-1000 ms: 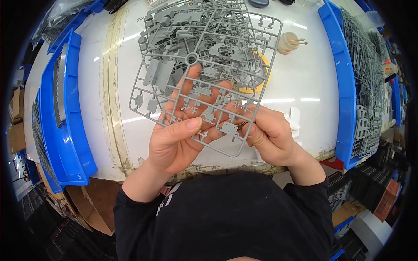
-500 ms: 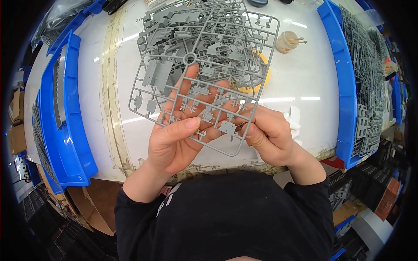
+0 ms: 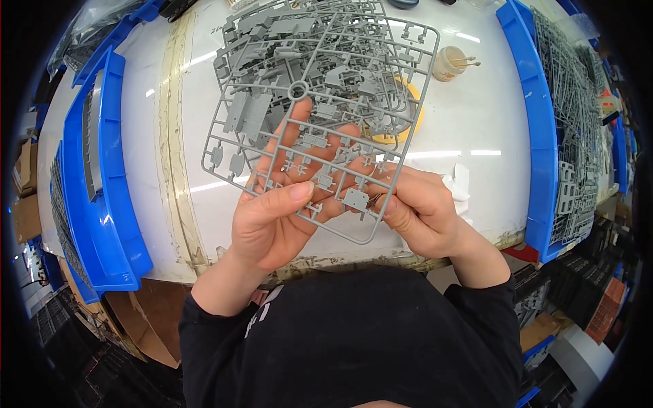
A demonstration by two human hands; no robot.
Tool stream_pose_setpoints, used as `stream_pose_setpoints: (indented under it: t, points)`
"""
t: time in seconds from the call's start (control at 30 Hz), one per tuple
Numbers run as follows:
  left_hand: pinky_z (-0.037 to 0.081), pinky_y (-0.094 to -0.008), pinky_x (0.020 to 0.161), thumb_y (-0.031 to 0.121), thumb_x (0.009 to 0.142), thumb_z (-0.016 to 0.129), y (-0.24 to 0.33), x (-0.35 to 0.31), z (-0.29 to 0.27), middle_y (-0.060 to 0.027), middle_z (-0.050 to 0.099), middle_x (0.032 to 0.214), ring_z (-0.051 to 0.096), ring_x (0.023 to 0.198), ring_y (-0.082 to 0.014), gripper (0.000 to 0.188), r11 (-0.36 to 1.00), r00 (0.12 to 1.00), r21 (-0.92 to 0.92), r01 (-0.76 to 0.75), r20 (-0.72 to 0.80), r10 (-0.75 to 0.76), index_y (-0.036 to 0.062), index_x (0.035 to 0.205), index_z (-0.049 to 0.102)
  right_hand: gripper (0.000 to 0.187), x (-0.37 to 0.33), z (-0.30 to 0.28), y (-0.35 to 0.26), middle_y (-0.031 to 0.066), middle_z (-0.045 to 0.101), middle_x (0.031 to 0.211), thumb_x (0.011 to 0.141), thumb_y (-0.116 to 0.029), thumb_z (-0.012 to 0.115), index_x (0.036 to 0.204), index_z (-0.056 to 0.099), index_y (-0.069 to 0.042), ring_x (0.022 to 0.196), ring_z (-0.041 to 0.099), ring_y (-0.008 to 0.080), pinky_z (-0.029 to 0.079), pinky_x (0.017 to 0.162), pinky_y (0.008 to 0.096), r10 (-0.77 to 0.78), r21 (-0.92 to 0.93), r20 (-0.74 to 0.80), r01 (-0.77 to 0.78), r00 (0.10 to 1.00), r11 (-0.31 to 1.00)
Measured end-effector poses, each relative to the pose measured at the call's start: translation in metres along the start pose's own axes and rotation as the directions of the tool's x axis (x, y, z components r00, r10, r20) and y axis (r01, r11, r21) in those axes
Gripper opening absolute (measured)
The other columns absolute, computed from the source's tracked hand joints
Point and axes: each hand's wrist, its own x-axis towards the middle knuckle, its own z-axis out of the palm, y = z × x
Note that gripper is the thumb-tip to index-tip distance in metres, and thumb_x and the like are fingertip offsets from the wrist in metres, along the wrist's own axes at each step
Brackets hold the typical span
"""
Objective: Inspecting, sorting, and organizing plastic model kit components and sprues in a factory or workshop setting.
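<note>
A grey plastic model sprue (image 3: 314, 140), a flat frame carrying many small parts, is held up tilted above the near part of the table. My left hand (image 3: 269, 221) is behind it with fingers spread, while its thumb presses the lower left of the frame from the front. At the lower right edge, my right hand (image 3: 428, 211) is closed, thumb and fingers pinching beside a small rectangular part. Something small and brownish shows between those fingertips, too hidden to name. Beyond the held frame lies a heap of similar grey sprues (image 3: 286, 28).
A blue tray (image 3: 129, 224) with grey pieces stands at the left. Another blue tray (image 3: 536, 129) at the right is full of sprues. A small cup (image 3: 447, 68) holds swabs, near a yellow round object (image 3: 417, 112) partly under the heap. White paper (image 3: 461, 182) lies behind my right hand.
The held sprue has shifted very slightly to the right at its top. Both hands keep nearly the same place and grip.
</note>
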Motion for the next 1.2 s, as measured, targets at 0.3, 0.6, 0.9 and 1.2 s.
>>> stream_pose_setpoints:
  t: [0.3,0.6,0.9,1.2]
  points:
    - [0.046,-0.0483,0.100,-0.004,0.077,0.052,0.000,-0.001,0.003,-0.0218,0.035,0.144,0.049,0.124,-0.0357,0.087,0.996,0.999,0.079,0.046,0.017,-0.048,0.0193,0.151,0.013,0.011,-0.004,-0.003,0.004,0.0046,0.059,0.067,0.089,-0.006,0.060,0.094,0.067,0.000,0.052,0.045,0.0156,0.036,0.051,0.0265,-0.005,0.124,0.045,-0.001,0.999,0.992]
    - [0.048,-0.0443,0.097,-0.001,0.076,0.056,0.000,-0.004,0.002,-0.0241,0.043,0.139,0.054,0.119,-0.0344,0.086,0.982,0.995,0.172,0.075,0.058,-0.087,0.0176,0.150,0.016,0.008,-0.006,-0.004,0.014,0.0030,0.058,0.059,0.085,-0.006,0.065,0.087,0.070,-0.001,0.044,0.041,0.0138,0.032,0.044,0.0251,-0.075,0.333,0.069,0.048,0.995,0.942]
    - [0.052,-0.0390,0.091,-0.003,0.082,0.056,-0.001,-0.001,0.003,-0.0266,0.041,0.140,0.055,0.118,-0.0357,0.081,0.997,0.996,0.060,-0.056,0.070,0.051,0.0182,0.150,0.017,0.015,0.000,0.002,0.008,0.0044,0.060,0.068,0.084,-0.006,0.064,0.097,0.069,0.000,0.048,0.042,0.0132,0.033,0.045,0.0253,-0.136,0.026,-0.086,0.138,0.987,0.990]
    - [0.050,-0.0374,0.094,-0.005,0.084,0.050,-0.001,-0.006,0.010,-0.0227,0.034,0.145,0.049,0.124,-0.0369,0.084,0.934,0.958,0.219,-0.282,0.015,0.286,0.0237,0.151,0.010,0.018,-0.003,-0.007,-0.004,0.0029,0.052,0.068,0.076,0.001,0.068,0.095,0.067,-0.001,0.052,0.044,0.0125,0.035,0.045,0.0232,-0.152,-0.380,-0.377,-0.003,0.914,0.925]
